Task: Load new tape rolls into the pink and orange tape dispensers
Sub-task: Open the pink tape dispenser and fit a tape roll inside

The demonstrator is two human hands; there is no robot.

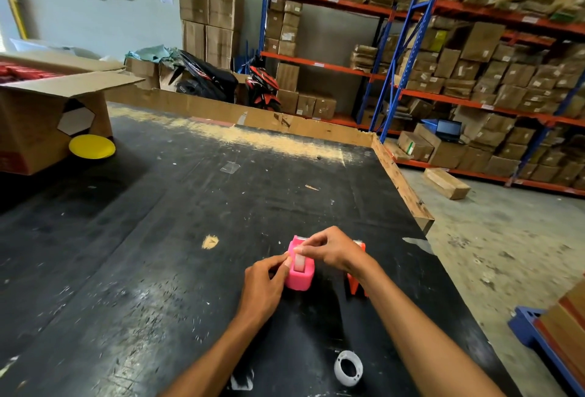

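Observation:
The pink tape dispenser (300, 276) stands on the black table (158, 238) with a clear tape roll (299, 262) seated in its slot. My left hand (264, 282) grips the dispenser's left side, thumb and finger at the roll. From the right, my right hand (332, 248) pinches the tape near the top of the roll. Behind my right wrist the orange dispenser (354, 282) is mostly hidden. A loose clear tape roll (348, 368) lies flat near the table's front edge.
An open cardboard box (47, 111) and a yellow disc (91, 146) sit at the far left of the table. The table's wooden edge (402, 181) runs along the right. Shelves of boxes (490, 80) stand beyond, with parked scooters (262, 83) behind.

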